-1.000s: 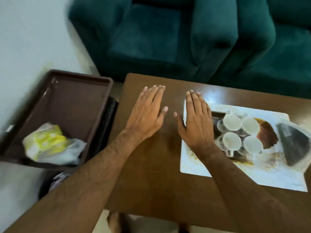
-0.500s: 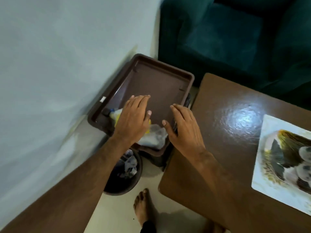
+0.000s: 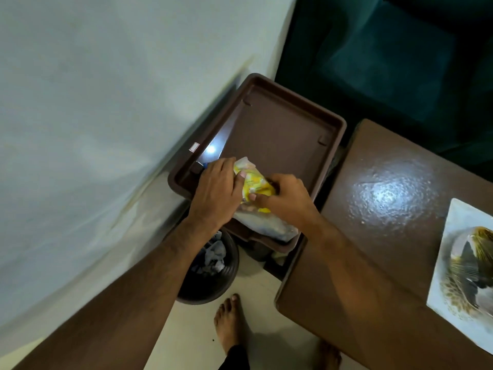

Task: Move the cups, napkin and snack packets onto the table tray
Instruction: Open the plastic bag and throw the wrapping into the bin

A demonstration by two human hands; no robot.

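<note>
- Both hands reach into a brown tray (image 3: 277,129), a rectangular plastic tray with rounded corners, a raised rim and a smooth, matte floor that catches one bright glare spot near its left wall.
- The left hand (image 3: 213,193) is curled around the left end of a yellow snack packet (image 3: 254,182), thumb pressed on its upper face; the packet is glossy, crinkled film with pale patches.
- The right hand (image 3: 286,198) pinches the same packet at its right end, thumb tip on the film and fingers folded over the edge.
- Beneath the yellow one lies a clear packet (image 3: 266,224), a soft, wrinkled bag with a greyish sheen, resting in the near corner of the tray and reaching the rim.
- The tray sits just beside the left edge of a wooden table (image 3: 386,209), whose dark brown top is polished, with a pebbled reflection of light.
- On the table's right side lies a table tray (image 3: 453,263), flat, white-bordered and printed with a dark, feathery picture; it is well apart from the packets.
- Under the brown tray stands a round dark bin (image 3: 213,279) holding crumpled paper.
- A bare foot (image 3: 229,319) rests on the pale smooth floor.
- Deep green velvety upholstery of a sofa (image 3: 386,62) fills the upper right.
</note>
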